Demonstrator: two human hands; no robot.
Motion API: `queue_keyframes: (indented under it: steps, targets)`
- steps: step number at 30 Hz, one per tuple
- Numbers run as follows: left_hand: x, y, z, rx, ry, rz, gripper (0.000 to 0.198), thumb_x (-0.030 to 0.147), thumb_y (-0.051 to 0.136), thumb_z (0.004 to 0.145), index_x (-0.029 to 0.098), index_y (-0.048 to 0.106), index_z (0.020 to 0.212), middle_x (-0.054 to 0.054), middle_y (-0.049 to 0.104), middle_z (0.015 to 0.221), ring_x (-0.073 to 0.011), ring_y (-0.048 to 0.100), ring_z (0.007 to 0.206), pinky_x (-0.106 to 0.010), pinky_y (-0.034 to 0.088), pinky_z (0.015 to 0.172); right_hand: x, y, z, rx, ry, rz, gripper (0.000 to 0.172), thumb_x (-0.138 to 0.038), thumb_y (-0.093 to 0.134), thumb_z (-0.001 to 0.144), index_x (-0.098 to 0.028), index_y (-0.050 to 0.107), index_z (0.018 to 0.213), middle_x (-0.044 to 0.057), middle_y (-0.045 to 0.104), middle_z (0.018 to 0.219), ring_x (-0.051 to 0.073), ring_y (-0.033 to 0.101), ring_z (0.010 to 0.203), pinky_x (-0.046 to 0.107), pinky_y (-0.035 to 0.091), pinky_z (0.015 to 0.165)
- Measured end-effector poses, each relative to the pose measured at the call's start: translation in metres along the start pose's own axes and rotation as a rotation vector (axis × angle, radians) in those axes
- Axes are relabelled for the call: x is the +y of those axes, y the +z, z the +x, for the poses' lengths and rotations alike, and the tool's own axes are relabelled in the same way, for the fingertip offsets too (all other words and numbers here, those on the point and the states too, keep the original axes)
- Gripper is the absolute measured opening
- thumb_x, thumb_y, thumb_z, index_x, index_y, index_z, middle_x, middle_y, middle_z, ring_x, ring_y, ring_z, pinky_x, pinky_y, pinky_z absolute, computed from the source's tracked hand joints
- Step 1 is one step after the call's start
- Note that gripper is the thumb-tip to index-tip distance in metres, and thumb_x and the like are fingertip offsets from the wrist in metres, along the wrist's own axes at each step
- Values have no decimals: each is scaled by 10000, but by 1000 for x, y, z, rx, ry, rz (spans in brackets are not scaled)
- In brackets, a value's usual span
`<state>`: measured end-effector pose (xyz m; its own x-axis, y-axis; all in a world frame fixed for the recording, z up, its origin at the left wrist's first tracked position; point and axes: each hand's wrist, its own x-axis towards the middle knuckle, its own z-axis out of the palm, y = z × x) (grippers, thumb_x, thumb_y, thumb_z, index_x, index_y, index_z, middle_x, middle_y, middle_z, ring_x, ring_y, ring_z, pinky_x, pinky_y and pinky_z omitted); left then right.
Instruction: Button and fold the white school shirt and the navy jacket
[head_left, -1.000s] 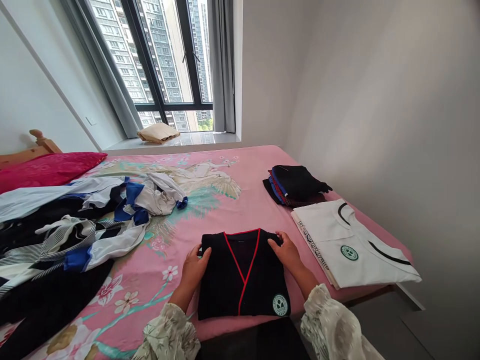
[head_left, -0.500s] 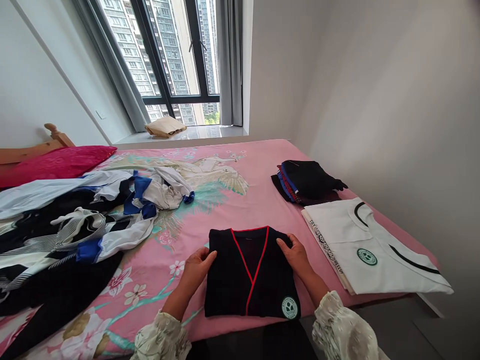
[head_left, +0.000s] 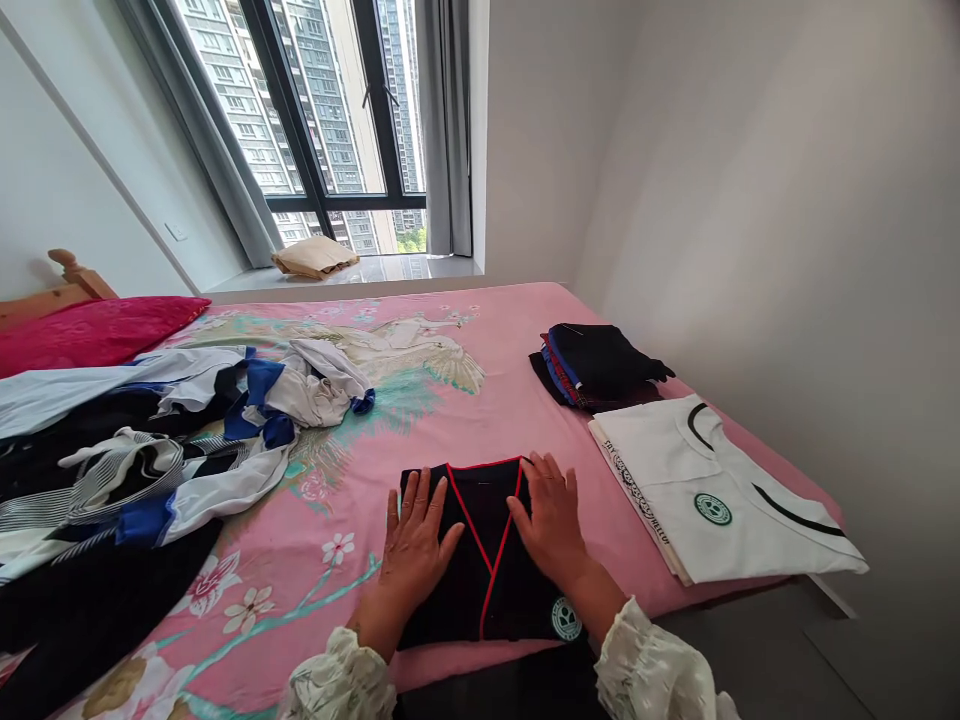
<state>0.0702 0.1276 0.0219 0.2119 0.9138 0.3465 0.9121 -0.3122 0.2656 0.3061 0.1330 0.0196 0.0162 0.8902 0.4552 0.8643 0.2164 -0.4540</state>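
Observation:
A black garment with red V-neck trim [head_left: 487,560] lies folded near the front edge of the bed, a round pale badge [head_left: 566,619] at its lower right. My left hand [head_left: 417,545] rests flat on its left part, fingers spread. On the upper right part lies my right hand [head_left: 549,515], palm down with the fingers stretched out. Neither hand grips the cloth. Folded white shirts [head_left: 720,500] with a green round badge are to the right of my right hand.
A folded dark stack [head_left: 600,362] sits behind the white shirts. Loose black, white and blue clothes [head_left: 180,430] are heaped at the left, near a red pillow [head_left: 97,330]. A beige folded cloth [head_left: 315,257] lies on the windowsill [head_left: 420,268].
Both hands have let go of the garment's side edges and moved inward, now flat on top with fingers extended. The view has shifted slightly, so the surroundings appear further left.

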Motion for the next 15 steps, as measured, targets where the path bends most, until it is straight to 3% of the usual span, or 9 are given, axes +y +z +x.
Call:
queue_keyframes:
  steps: [2,4,6,8,10,12,15]
  targets:
    - [1,13,-1,-95,-101,24,673,502,450,848,228,277,1438,-118,154,1547,-313,94,1420,-594,84,1104,1,14,-2,-171,92,-57,579,-442,421,876,-183,352,1389,129,305,1476,306,174,1386,590,77,1090]
    - [-3,21,-3,-137,-162,-5,700,520,445,842,247,231,1450,-101,106,1558,-306,51,1425,-597,114,1097,8,25,-2,-236,159,-53,631,-462,429,862,-185,313,1417,121,253,1501,301,137,1397,579,98,1094]
    - [-7,23,-7,-129,-159,-68,702,510,459,835,259,229,1449,-84,91,1562,-287,37,1428,-577,111,1109,20,29,-4,-199,155,22,663,-479,434,856,-177,288,1427,120,222,1512,284,110,1406,550,131,1106]
    - [-13,20,-9,-50,-198,-171,733,508,477,821,218,230,1448,-108,103,1559,-274,68,1427,-534,129,1128,34,25,-9,-54,198,159,706,-511,441,843,-146,274,1423,149,222,1505,279,132,1402,531,180,1107]
    - [-20,13,-10,42,-366,-324,789,530,500,794,141,248,1432,-176,224,1517,-283,202,1401,-492,223,1120,51,18,-17,78,384,361,718,-541,458,818,-125,315,1386,189,325,1444,283,276,1356,503,291,1071]
    - [-26,3,-7,19,-610,-524,789,551,551,749,96,352,1362,-210,461,1368,-309,414,1294,-474,367,1047,67,9,-24,62,611,585,667,-545,525,767,-129,435,1280,197,506,1287,290,479,1217,471,419,974]
    - [-31,-16,5,-303,-808,-926,609,546,641,692,124,571,1126,-144,687,1058,-293,630,1038,-414,515,898,80,-2,-27,-92,726,847,490,-470,686,652,-148,600,1012,141,667,995,283,635,970,428,512,816]
